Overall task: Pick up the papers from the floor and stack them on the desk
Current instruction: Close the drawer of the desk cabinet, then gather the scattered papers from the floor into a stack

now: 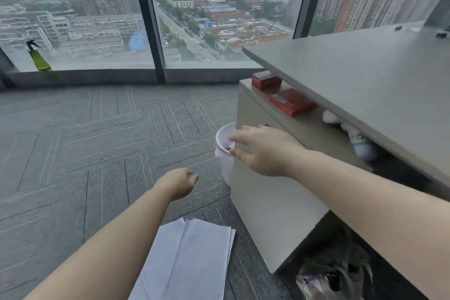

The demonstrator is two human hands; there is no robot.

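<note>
Several white papers [187,258] lie overlapping on the grey carpet, just below and between my forearms. My left hand [181,182] hovers above the floor beyond the papers, fingers loosely curled, holding nothing. My right hand [261,150] is stretched forward with fingers spread, over the rim of a white bin [222,136], empty. The grey desk [353,75] fills the right side, its top higher than both hands.
A low beige cabinet [263,202] stands under the desk with two red boxes [291,101] on its top. Dark clutter and a plastic bag [328,277] lie under the desk. Floor-to-ceiling windows stand ahead, with a green spray bottle [39,58] on the sill.
</note>
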